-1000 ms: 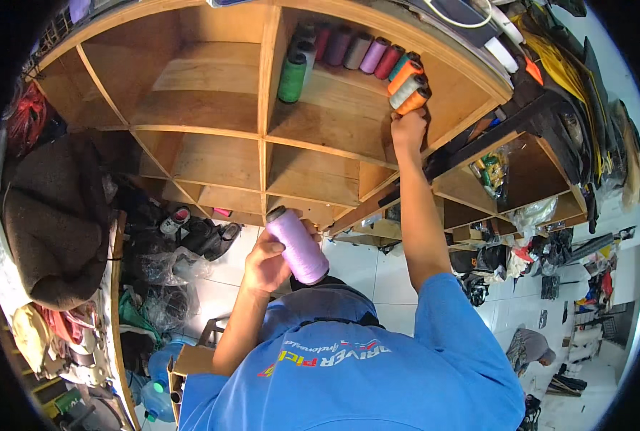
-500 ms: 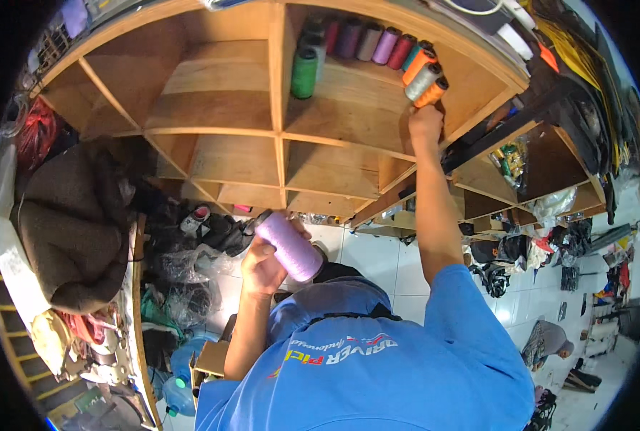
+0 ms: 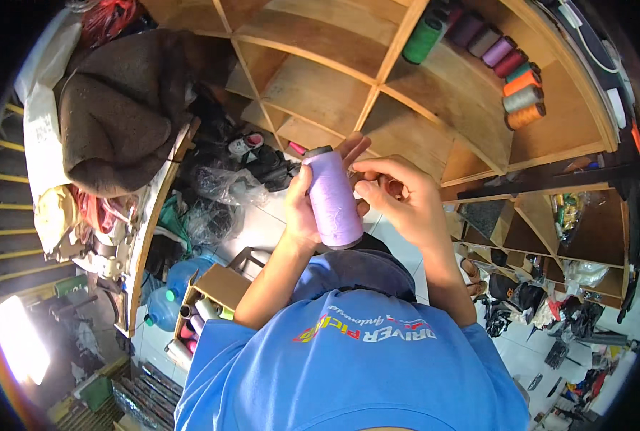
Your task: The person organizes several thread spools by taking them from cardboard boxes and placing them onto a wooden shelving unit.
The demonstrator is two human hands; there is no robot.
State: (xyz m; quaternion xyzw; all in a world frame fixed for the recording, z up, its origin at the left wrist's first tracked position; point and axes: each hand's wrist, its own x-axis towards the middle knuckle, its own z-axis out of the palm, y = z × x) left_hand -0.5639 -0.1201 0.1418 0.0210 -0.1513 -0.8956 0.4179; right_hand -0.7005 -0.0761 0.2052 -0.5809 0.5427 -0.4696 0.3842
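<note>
Close work on the lilac spool (image 3: 333, 200)

Spool stood well apart from the wooden shelf unit (image 3: 412, 136), out in front of the blue shirt (image 3: 349, 359), dark-capped top leaning slightly left. Left hand (image 3: 302, 212) was wrapped partway round it, thumb along the left side, fingers behind, carrying its weight. Right hand (image 3: 410, 194) was just right of the spool, fingers curled, thumb and forefinger drawn close together. Could not tell whether they pinched a strand; no thread showed clearly.

Judged it a step for fingertips: left hand as holder, right as worker. Done well, it called for a firm left grip on the body, without squeezing the windings toward either end. If a strand was in play, best caught close to the windings and drawn gently sideways; a hard tug could have slipped several coils at once. Keeping the left fingertips clear of the right side would have helped.

Against the frame a second earlier: right hand was then at the orange spool (image 3: 526, 116) on the shelf; now it had left that and come to the lilac one. Orange spool remained at the near end of the row, beside the grey spool (image 3: 522, 99). Left hand held the lilac spool both times, now closer to upright. View had swung, putting the row farther right.
</note>
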